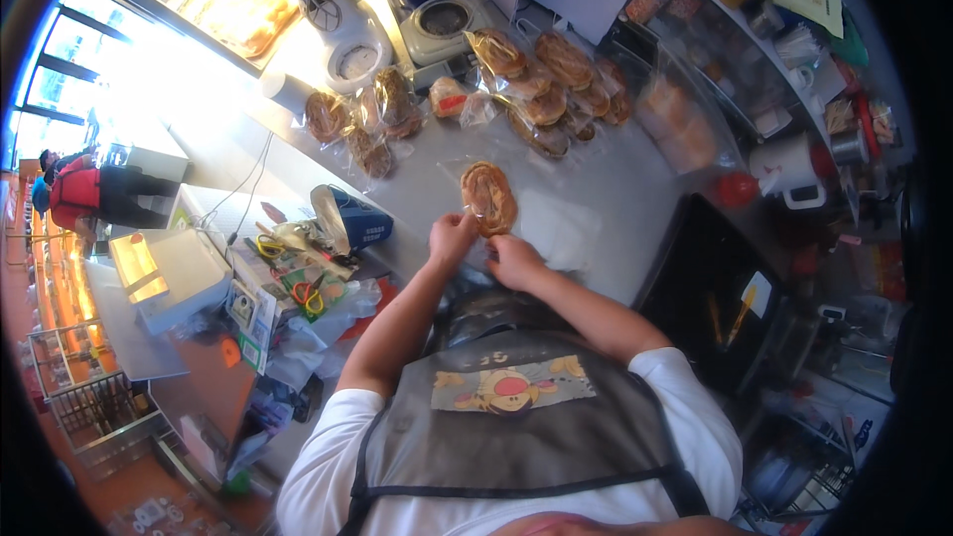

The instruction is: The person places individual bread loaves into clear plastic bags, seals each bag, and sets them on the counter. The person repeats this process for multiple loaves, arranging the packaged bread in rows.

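A flat, oval, golden-brown pastry in a clear plastic bag lies on the grey worktop in front of me. My left hand is closed in a pinch at the bag's near left edge. On the near right edge, the fingers of my right hand are also closed, gripping the bag just below the pastry. The thin film between my fingers is hard to make out. Right of the bag lies a stack of clear, flat plastic bags.
Several bagged pastries are heaped at the back, with more bagged breads to their left. Behind stands a white stand mixer. At left are a blue container and scissors; at right, a black tray. A person stands far left.
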Available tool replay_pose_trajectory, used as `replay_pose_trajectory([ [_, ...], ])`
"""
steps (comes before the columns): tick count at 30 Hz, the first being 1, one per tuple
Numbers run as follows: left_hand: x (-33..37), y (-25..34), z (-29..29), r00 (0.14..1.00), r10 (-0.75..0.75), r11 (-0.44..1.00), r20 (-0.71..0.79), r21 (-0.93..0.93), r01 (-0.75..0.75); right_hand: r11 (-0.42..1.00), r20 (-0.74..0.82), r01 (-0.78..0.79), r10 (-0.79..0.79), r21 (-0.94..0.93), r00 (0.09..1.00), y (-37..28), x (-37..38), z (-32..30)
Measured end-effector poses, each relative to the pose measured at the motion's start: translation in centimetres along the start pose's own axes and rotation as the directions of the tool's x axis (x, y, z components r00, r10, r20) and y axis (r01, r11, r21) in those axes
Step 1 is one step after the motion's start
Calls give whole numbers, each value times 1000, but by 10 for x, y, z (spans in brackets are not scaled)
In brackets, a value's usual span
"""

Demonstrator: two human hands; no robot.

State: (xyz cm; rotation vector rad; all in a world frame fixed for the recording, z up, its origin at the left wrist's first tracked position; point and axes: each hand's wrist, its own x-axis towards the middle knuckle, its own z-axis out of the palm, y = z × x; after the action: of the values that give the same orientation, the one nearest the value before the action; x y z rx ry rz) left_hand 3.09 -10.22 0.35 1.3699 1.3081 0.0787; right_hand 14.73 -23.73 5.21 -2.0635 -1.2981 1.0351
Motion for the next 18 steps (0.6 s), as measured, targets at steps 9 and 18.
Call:
replay_pose_trajectory([
  [9, 54, 9, -1, 960, 39, 975, -276, -198, -97, 989, 10, -28, 29, -148, 1000, -18, 17, 9],
  [18, 74, 21, -16, 973, 40, 990, -225, -124, -69, 953, 13, 140, -142, -268, 990, 2, 23, 24],
])
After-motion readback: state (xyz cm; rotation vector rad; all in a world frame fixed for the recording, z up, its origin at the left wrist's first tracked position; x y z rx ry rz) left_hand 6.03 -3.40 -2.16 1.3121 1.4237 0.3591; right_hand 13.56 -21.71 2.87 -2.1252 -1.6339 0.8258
